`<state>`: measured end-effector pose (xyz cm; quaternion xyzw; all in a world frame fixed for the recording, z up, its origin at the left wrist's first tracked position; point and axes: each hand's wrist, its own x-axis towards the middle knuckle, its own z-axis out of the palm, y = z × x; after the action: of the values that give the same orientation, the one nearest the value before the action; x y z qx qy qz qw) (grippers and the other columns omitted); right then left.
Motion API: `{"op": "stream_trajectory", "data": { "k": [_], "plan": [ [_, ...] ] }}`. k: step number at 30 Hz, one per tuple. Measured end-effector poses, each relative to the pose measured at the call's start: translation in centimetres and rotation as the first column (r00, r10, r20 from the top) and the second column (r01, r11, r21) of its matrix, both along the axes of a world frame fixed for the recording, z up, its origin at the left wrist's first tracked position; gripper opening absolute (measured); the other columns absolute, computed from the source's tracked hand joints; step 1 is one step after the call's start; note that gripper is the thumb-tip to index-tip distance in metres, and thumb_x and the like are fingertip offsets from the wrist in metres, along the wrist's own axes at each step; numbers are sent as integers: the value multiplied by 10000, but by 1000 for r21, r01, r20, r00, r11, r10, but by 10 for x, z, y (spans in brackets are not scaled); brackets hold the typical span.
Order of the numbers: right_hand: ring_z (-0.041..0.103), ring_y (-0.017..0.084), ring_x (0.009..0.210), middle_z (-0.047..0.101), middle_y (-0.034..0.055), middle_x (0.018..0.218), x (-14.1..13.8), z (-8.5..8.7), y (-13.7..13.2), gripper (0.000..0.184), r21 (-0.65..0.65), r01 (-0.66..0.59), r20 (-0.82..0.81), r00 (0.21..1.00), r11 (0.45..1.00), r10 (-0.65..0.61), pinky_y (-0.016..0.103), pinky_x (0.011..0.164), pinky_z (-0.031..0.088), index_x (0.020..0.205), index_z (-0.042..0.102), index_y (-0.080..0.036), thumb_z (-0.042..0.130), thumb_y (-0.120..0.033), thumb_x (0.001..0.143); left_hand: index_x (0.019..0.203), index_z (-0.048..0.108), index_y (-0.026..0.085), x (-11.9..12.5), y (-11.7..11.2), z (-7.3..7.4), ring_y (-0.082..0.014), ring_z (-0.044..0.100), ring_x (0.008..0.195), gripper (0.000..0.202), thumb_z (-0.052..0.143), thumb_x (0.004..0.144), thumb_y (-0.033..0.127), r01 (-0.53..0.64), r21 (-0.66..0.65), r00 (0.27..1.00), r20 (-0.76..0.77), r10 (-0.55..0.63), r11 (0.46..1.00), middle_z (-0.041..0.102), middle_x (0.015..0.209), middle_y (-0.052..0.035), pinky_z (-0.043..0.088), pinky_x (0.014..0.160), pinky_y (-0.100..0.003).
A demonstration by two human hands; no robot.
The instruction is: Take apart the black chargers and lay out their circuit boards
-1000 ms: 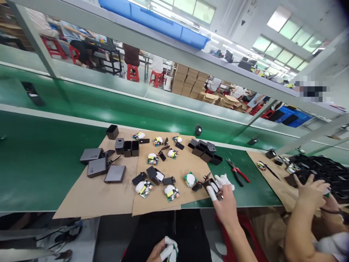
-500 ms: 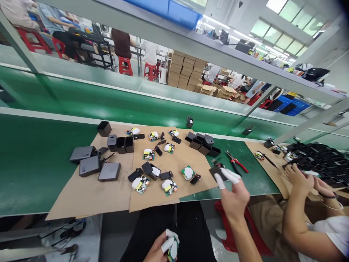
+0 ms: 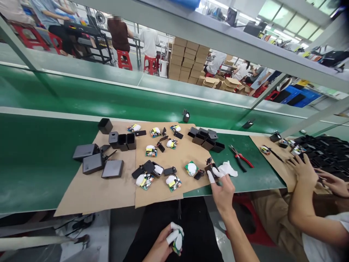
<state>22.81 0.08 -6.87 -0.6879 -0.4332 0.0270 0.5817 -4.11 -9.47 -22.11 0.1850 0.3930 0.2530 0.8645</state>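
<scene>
My right hand, with white finger cots, reaches to the right edge of the cardboard sheet and pinches a small black part. My left hand is low over my lap, closed around a small circuit board with a white piece on it. Several more circuit boards and small black covers lie scattered on the cardboard in front of me. A cluster of open black housings sits behind my right hand.
Grey flat boxes lie at the cardboard's left. Red-handled pliers rest on the green belt. A co-worker's hands work over black trays at the right. A metal shelf frame runs overhead.
My right hand lifted with the black part to the right over the belt, then came back down to the cardboard's edge. My left hand stayed over my lap.
</scene>
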Motion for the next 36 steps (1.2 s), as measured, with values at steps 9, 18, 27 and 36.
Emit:
{"op": "stream_trajectory", "data": {
  "k": [9,18,27,36],
  "plan": [
    [808,135,995,811,42,1278,-79,78,-23,334,273,-27,-930,250,962,271,245,881,687,1280,757,-262,790,-379,969,1097,817,213,-2,4,0,-222,703,763,635,972,648,634,-12,-6,999,-50,12,1000,765,1008,-76,577,664,-352],
    [846,144,967,852,42,1189,-96,117,-33,203,273,-9,-955,-122,962,270,223,855,707,1182,813,-238,680,-195,1035,1184,816,225,-6,5,9,-229,700,861,575,922,757,596,27,36,999,-27,-26,999,763,1104,-94,588,745,-355],
    [770,176,1253,802,28,1342,-88,118,-40,366,383,-52,-917,-142,922,373,287,1088,641,1340,746,-255,766,-162,986,1187,819,225,-5,6,9,-234,711,883,596,944,733,591,21,15,999,-29,-20,1000,764,1140,-107,589,757,-363],
    [784,147,1217,818,10,1300,-88,115,-31,299,332,-10,-935,-137,943,327,283,1083,647,1324,722,-248,638,-155,1052,1221,807,225,-5,4,3,-242,729,876,588,934,759,565,19,-4,999,-33,-19,1000,775,1167,-118,596,752,-367]
  ]
}}
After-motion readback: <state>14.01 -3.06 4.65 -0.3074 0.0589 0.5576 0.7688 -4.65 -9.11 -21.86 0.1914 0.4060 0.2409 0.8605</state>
